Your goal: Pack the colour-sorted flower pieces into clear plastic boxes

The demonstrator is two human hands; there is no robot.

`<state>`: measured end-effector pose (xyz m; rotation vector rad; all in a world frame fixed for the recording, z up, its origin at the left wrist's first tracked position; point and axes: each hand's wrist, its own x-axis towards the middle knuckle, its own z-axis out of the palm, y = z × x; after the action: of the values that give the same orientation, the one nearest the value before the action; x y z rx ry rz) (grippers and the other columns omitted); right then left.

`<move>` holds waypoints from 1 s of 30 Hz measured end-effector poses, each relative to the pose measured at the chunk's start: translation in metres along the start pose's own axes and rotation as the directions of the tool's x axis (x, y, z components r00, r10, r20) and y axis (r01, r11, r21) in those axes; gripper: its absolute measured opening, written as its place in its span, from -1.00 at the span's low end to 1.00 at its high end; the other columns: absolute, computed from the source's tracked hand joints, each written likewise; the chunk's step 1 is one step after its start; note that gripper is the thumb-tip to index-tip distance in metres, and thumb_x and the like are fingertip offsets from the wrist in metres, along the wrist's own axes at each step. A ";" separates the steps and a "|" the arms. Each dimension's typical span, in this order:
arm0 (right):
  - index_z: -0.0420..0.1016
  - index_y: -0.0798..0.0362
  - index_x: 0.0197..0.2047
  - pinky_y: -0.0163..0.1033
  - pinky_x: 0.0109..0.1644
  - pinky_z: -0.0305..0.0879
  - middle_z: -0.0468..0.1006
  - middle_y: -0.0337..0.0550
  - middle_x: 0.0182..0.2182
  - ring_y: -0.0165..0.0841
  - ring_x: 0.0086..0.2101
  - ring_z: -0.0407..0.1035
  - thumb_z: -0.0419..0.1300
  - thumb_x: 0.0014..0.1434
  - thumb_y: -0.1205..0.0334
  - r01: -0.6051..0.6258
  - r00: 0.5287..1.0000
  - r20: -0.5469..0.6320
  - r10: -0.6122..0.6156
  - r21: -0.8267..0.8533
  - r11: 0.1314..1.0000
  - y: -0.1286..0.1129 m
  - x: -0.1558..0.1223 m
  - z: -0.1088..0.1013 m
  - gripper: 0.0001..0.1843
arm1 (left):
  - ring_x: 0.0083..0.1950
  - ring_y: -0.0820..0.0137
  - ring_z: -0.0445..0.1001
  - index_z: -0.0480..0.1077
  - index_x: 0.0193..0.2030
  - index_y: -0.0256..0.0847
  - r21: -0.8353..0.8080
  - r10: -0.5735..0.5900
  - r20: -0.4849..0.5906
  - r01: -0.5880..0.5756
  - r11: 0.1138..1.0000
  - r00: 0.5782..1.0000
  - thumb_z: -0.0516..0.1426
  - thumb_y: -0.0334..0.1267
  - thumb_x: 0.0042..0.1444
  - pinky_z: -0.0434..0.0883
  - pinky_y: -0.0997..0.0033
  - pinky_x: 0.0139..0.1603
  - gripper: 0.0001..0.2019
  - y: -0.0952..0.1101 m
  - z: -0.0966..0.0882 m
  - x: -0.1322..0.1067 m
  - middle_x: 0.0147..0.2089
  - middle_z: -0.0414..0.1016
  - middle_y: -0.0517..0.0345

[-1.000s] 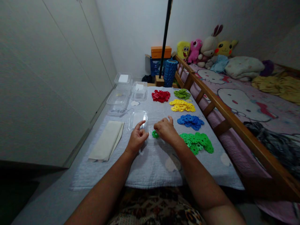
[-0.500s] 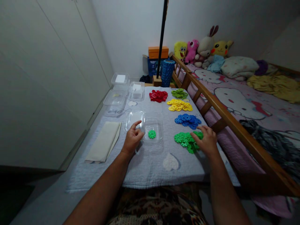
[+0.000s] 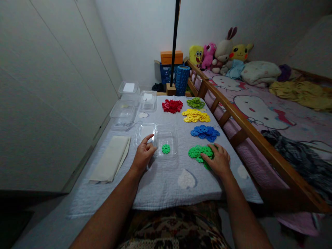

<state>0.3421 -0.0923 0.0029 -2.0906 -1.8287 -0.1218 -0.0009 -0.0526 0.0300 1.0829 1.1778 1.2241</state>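
While four piles (image 3: 204,133) line the desk's right edge (image 3: 247,193), right hand (image 3: 219,159) touches green one (image 3: 199,151), left hand (image 3: 143,154) is beside one clear box (image 3: 172,140), grips unclosed.

In front of me is a cloth-covered table (image 3: 160,188), pale grey-blue with printed white hearts (image 3: 187,178). On my left lies a folded cream sheet (image 3: 110,159); beyond it stand clear plastic containers (image 3: 123,119). Near the middle sits an open clear box (image 3: 170,138), its clear lid (image 3: 145,130) on the left. Flower-shaped discs lie on my right: a green pile (image 3: 198,151) nearest, then a blue pile (image 3: 204,132), a yellow pile (image 3: 196,116) and a lime pile (image 3: 195,102), with a red pile (image 3: 172,106) left of the lime.
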 end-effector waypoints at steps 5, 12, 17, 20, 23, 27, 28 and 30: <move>0.55 -0.03 0.18 0.17 0.20 0.21 0.44 0.10 0.20 0.05 0.18 0.26 0.23 0.24 -0.16 0.048 0.999 0.003 -0.048 0.014 0.999 -0.011 -0.003 -0.001 -0.44 | -0.60 0.58 0.00 0.31 0.34 -0.25 -0.011 -0.009 -0.007 0.009 1.000 1.000 0.28 -0.21 0.01 -0.03 0.58 -0.58 -0.29 0.001 0.001 0.000 -0.56 0.06 0.51; 0.54 -0.06 0.18 0.20 0.27 0.13 0.45 0.08 0.20 0.06 0.21 0.21 0.27 0.23 -0.16 0.126 0.992 0.015 -0.127 0.057 0.990 -0.043 -0.005 0.006 -0.45 | -0.59 0.58 -0.01 0.33 0.33 -0.29 0.011 0.013 -0.037 -0.013 1.000 0.999 0.28 -0.22 0.00 -0.05 0.54 -0.57 -0.30 0.004 0.002 -0.003 -0.56 0.04 0.51; 0.50 -0.02 0.21 0.17 0.31 0.09 0.45 0.10 0.21 0.04 0.22 0.21 0.26 0.26 -0.14 0.180 0.981 0.048 -0.186 0.108 0.978 -0.068 -0.001 0.009 -0.44 | -0.60 0.58 -0.05 0.34 0.32 -0.29 0.012 0.013 -0.073 -0.012 1.000 0.997 0.26 -0.22 0.01 -0.06 0.52 -0.56 -0.31 0.010 0.002 -0.007 -0.56 0.03 0.51; 0.47 0.03 0.24 0.13 0.32 0.09 0.45 0.12 0.22 0.01 0.21 0.23 0.24 0.27 -0.13 0.221 0.968 0.084 -0.234 0.148 0.964 -0.080 0.007 0.011 -0.41 | -0.60 0.58 -0.07 0.38 0.29 -0.28 0.029 0.019 -0.101 -0.016 0.999 0.995 0.25 -0.23 0.00 -0.07 0.52 -0.56 -0.35 0.010 -0.001 -0.008 -0.57 0.02 0.50; 0.44 0.06 0.25 0.11 0.33 0.08 0.44 0.13 0.23 0.00 0.21 0.24 0.24 0.28 -0.11 0.262 0.951 0.115 -0.287 0.189 0.946 -0.091 0.016 0.013 -0.40 | -0.60 0.58 -0.10 0.41 0.26 -0.31 0.053 0.043 -0.142 -0.036 0.998 0.989 0.23 -0.25 -0.01 -0.09 0.51 -0.56 -0.38 0.009 -0.005 -0.006 -0.58 0.00 0.50; 0.44 0.09 0.24 0.09 0.32 0.12 0.47 0.15 0.21 -0.02 0.19 0.29 0.25 0.28 -0.05 0.335 0.920 0.113 -0.375 0.269 0.903 -0.104 0.031 0.017 -0.43 | -0.59 0.56 -0.12 0.41 0.26 -0.34 0.062 0.065 -0.192 -0.054 0.997 0.979 0.21 -0.25 -0.01 -0.12 0.50 -0.57 -0.38 0.005 -0.010 -0.002 -0.58 -0.03 0.50; 0.44 0.10 0.23 0.09 0.32 0.13 0.49 0.15 0.20 -0.02 0.18 0.31 0.26 0.28 -0.03 0.352 0.912 0.106 -0.396 0.291 0.890 -0.106 0.035 0.019 -0.44 | -0.58 0.56 -0.13 0.41 0.25 -0.35 0.067 0.070 -0.201 -0.058 0.996 0.977 0.20 -0.26 -0.01 -0.12 0.50 -0.56 -0.38 0.005 -0.011 -0.002 -0.58 -0.04 0.50; 0.45 0.11 0.22 0.10 0.31 0.16 0.53 0.15 0.16 -0.02 0.16 0.34 0.28 0.26 0.00 0.378 0.900 0.088 -0.427 0.332 0.864 -0.110 0.042 0.024 -0.44 | -0.58 0.56 -0.14 0.42 0.25 -0.36 0.083 0.080 -0.219 -0.063 0.995 0.972 0.20 -0.26 -0.02 -0.13 0.50 -0.56 -0.38 0.004 -0.012 -0.001 -0.58 -0.06 0.49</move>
<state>0.2378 -0.0345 0.0164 -1.5209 -2.1994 0.2216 -0.0133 -0.0538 0.0325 1.0726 1.3745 1.3940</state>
